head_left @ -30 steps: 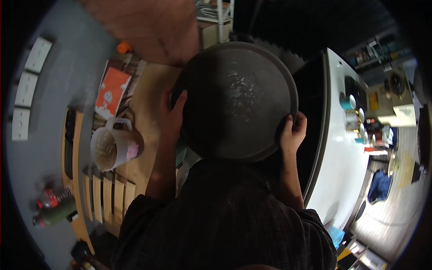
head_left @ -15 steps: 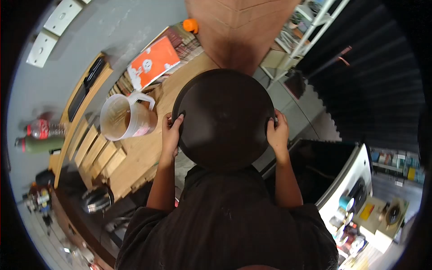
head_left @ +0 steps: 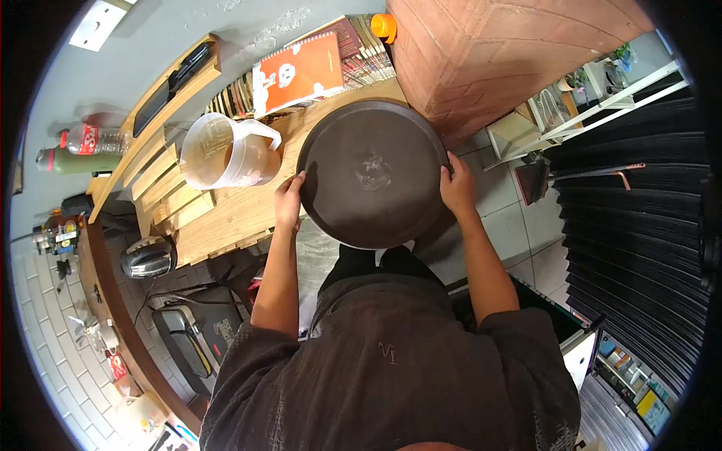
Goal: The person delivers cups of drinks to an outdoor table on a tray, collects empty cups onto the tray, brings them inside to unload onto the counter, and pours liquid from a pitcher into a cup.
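A round dark tray (head_left: 372,177) with a raised rim and a pale scuffed patch near its middle is held level in front of my body. My left hand (head_left: 289,201) grips its left edge, thumb on top and the other fingers mostly hidden beneath. On the right edge my right hand (head_left: 457,184) holds the rim in the same way. The tray's far part overlaps the edge of a wooden table (head_left: 226,225). Left of the tray, a translucent plastic pitcher (head_left: 226,152) stands on that table, its handle toward the tray.
An orange notebook (head_left: 301,74) lies on a row of books behind the pitcher, near an orange object (head_left: 383,28). A brick column (head_left: 481,60) rises beyond the tray. A white shelf (head_left: 594,116) and black curtain (head_left: 632,210) stand right. A kettle (head_left: 148,258) is at left.
The view has swung rightward, from the white-topped appliance toward the wooden table and the column. The tray has turned with my body and now sits beside the table, both hands still on its rim.
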A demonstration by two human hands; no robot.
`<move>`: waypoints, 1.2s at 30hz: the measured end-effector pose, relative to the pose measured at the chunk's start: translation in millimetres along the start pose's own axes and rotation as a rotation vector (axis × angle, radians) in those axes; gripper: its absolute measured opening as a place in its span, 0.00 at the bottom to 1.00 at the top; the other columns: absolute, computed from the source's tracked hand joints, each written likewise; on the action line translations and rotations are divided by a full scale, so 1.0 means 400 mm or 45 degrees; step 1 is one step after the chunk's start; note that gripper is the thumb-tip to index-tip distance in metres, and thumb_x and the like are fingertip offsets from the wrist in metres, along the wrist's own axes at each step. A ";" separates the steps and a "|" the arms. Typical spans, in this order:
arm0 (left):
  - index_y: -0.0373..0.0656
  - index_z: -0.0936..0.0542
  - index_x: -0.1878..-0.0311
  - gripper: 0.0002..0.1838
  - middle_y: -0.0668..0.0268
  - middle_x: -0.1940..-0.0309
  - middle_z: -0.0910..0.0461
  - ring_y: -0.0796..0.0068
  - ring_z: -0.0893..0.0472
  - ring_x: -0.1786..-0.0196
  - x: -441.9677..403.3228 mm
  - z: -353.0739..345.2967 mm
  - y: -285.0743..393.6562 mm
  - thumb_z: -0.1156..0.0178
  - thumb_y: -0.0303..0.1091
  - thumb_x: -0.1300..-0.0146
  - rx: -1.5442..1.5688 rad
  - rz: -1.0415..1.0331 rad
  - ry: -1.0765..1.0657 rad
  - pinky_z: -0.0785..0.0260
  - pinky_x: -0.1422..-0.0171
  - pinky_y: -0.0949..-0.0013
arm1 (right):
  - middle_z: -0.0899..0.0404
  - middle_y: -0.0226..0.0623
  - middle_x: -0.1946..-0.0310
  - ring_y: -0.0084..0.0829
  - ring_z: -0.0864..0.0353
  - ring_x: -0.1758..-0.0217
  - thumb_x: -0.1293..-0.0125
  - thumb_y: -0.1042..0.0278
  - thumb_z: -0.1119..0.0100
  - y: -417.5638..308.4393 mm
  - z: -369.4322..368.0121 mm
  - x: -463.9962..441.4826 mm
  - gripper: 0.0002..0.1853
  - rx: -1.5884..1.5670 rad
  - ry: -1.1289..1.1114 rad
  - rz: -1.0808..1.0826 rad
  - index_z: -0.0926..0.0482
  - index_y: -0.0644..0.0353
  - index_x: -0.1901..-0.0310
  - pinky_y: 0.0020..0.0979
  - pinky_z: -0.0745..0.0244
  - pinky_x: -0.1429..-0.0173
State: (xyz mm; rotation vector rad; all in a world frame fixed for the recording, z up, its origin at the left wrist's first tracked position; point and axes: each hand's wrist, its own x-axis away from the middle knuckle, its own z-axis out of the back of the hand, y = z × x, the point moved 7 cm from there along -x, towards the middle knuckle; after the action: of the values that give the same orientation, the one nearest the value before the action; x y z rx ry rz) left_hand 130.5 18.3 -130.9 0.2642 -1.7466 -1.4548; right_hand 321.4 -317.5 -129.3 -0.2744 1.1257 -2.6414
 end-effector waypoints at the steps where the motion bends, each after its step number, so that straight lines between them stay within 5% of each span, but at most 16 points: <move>1: 0.27 0.23 0.51 0.20 0.59 0.59 0.20 0.73 0.23 0.56 -0.012 0.000 -0.002 0.44 0.38 0.36 -0.028 0.010 0.016 0.34 0.51 0.74 | 0.28 0.50 0.46 0.50 0.28 0.44 0.35 0.67 0.51 -0.002 -0.006 -0.010 0.21 0.010 0.023 0.022 0.31 0.64 0.41 0.44 0.33 0.41; 17: 0.26 0.26 0.46 0.24 0.55 0.48 0.23 0.68 0.27 0.44 -0.111 0.012 0.007 0.44 0.39 0.37 -0.149 0.084 -0.108 0.43 0.35 0.72 | 0.27 0.50 0.46 0.50 0.28 0.43 0.35 0.67 0.50 -0.027 -0.104 -0.093 0.22 0.140 0.024 0.008 0.32 0.63 0.40 0.43 0.33 0.40; 20: 0.27 0.27 0.46 0.25 0.55 0.52 0.22 0.69 0.24 0.49 -0.125 0.011 0.012 0.43 0.40 0.38 -0.156 0.032 -0.111 0.37 0.42 0.73 | 0.28 0.51 0.45 0.50 0.29 0.42 0.35 0.68 0.50 -0.041 -0.103 -0.100 0.22 0.120 0.011 -0.038 0.32 0.63 0.39 0.43 0.34 0.39; 36: 0.30 0.26 0.45 0.24 0.56 0.52 0.22 0.68 0.25 0.49 -0.180 0.014 -0.004 0.42 0.39 0.40 -0.193 -0.018 -0.145 0.38 0.40 0.70 | 0.29 0.55 0.44 0.53 0.31 0.41 0.38 0.69 0.46 -0.029 -0.134 -0.129 0.25 0.111 0.028 -0.033 0.33 0.64 0.39 0.41 0.35 0.38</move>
State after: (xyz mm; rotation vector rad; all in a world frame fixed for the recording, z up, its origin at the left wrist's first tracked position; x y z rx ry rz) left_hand 171.7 67.0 -165.0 0.1166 -1.7157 -1.6309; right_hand 354.1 -257.6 -161.1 -0.2450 1.0172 -2.7142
